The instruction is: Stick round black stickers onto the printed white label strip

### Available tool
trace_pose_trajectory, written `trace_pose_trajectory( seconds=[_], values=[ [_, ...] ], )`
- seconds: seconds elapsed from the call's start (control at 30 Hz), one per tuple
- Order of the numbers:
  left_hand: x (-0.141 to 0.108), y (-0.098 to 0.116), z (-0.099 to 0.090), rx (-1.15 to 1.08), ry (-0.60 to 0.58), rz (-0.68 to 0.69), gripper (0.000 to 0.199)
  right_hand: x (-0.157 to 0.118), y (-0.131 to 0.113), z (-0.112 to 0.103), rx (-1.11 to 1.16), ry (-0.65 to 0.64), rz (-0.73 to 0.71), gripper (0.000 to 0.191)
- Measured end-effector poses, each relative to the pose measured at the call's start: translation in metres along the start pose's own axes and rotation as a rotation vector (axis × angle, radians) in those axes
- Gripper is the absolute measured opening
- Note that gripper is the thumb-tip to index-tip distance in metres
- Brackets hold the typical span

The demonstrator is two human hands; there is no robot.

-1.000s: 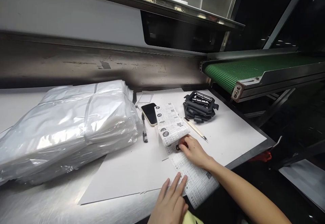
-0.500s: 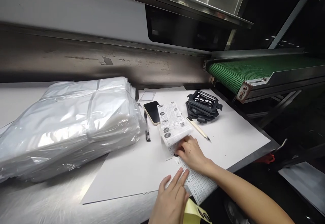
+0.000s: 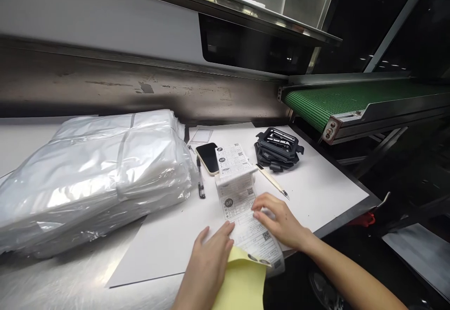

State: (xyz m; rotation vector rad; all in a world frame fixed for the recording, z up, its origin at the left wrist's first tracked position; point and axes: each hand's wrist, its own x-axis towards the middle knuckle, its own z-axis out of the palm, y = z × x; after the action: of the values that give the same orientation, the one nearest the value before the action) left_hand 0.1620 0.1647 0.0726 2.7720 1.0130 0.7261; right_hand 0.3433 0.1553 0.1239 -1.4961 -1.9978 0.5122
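Observation:
A strip of printed labels (image 3: 234, 200) lies folded on the white sheet and runs down to the table's front edge. My left hand (image 3: 211, 258) rests at its left side, fingers spread, beside a yellow backing sheet (image 3: 242, 279) that curls up over the strip's lower part. On the strip's right side is my right hand (image 3: 277, 218), its thumb and fingers bent and apart, with nothing visible between them. The strip's upper end lies against a phone (image 3: 208, 158).
A large plastic-wrapped bundle (image 3: 116, 160) fills the left. A black pen (image 3: 200, 178), a cutter knife (image 3: 273, 181) and stacked black frames (image 3: 279, 148) lie around the strip. A green conveyor belt (image 3: 344, 99) stands at the back right.
My left hand has moved left, and more of the yellow sheet shows. My right hand has shifted right, its fingers now farther apart. The strip's middle part has unfolded.

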Motion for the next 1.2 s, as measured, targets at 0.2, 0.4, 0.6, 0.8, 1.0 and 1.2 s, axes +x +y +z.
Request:
trace_pose_trajectory(
  seconds=[0.2, 0.4, 0.6, 0.8, 1.0, 1.2],
  values=[
    [0.001, -0.009, -0.012, -0.215, -0.077, -0.199, 0.028, -0.025, -0.009, 0.028, 0.044, -0.043, -0.148, 0.024],
    [0.004, -0.001, -0.016, -0.346, -0.3, -0.334, 0.022, -0.027, 0.0, 0.048, -0.149, 0.103, -0.23, 0.015],
    [0.002, -0.005, -0.011, -0.482, -0.26, -0.351, 0.012, -0.031, -0.006, 0.035, -0.126, 0.043, -0.246, 0.019],
    [0.001, -0.008, -0.009, -0.522, -0.318, -0.379, 0.018, -0.031, -0.003, 0.024, 0.028, 0.051, -0.205, 0.006],
    [0.003, -0.005, -0.015, -0.495, -0.354, -0.331, 0.022, -0.027, 0.001, 0.034, -0.046, 0.126, -0.248, 0.005],
    [0.007, 0.0, -0.019, -0.485, -0.399, -0.348, 0.034, -0.025, -0.005, 0.033, -0.177, 0.126, -0.339, 0.01]
  ],
)
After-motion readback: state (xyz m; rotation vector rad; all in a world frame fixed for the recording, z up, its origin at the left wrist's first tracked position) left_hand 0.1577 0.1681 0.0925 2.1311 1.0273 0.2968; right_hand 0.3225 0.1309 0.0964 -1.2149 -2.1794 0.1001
